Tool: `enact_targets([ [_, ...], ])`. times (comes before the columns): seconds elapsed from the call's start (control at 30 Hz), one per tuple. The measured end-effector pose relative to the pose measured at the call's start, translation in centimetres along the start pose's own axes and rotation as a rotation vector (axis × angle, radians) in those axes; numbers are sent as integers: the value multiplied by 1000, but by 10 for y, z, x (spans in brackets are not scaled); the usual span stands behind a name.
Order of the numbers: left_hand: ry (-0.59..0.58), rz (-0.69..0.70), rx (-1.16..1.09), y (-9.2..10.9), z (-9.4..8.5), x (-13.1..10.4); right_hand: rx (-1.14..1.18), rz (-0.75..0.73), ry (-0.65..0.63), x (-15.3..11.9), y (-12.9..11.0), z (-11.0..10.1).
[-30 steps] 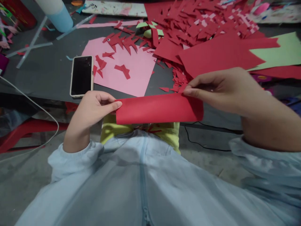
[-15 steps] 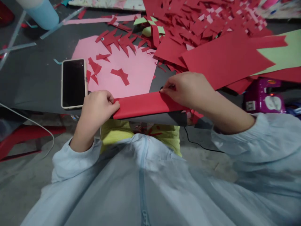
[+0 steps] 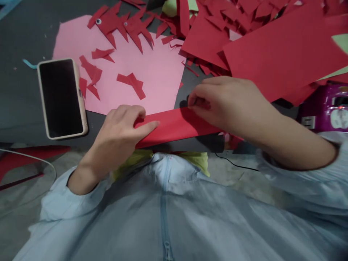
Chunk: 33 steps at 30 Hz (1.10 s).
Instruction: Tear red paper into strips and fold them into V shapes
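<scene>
A long red paper strip (image 3: 171,125) lies along the front edge of the dark table. At its left end rests my left hand (image 3: 122,128), thumb stretched out over the paper and fingers partly curled at the edge. My right hand (image 3: 225,103) pinches the strip's upper edge near the right end, fingertips pressed together. Behind the strip is a pink paper sheet (image 3: 157,79), with red cut pieces (image 3: 133,83) and red spiky paper shapes with googly eyes (image 3: 108,23) on it.
A phone (image 3: 62,98) lies on the left. Red paper sheets (image 3: 266,54) and many scraps (image 3: 244,14) cover the back right. A purple device (image 3: 326,108) stands at the far right, and a black cable hangs below the table.
The view has come closer to the table. My left thumb has stretched out further over the red strip, while my right hand still pinches its upper edge.
</scene>
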<state>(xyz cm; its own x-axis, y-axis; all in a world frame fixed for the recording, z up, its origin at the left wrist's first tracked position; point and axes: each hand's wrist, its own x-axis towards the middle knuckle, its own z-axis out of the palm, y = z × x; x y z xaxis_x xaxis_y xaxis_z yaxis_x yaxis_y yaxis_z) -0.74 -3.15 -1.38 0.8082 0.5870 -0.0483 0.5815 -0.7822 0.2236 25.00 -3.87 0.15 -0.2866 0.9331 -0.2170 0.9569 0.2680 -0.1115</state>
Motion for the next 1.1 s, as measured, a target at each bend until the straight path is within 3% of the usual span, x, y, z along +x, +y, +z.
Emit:
enact_targets([
  [0.17,72,152,160,-1,4,0,-98,-23,-137,5,-11,-3],
  [0.53,75,84,170,27,7,-1,-274,-24,-231,2,-32,-13],
  [0.77,-19,61,87,36,6,-10,-292,-83,-235,-5,-41,-13],
  [1.1,-32,76,32,37,9,-17,-267,-125,-172,-9,-41,-10],
])
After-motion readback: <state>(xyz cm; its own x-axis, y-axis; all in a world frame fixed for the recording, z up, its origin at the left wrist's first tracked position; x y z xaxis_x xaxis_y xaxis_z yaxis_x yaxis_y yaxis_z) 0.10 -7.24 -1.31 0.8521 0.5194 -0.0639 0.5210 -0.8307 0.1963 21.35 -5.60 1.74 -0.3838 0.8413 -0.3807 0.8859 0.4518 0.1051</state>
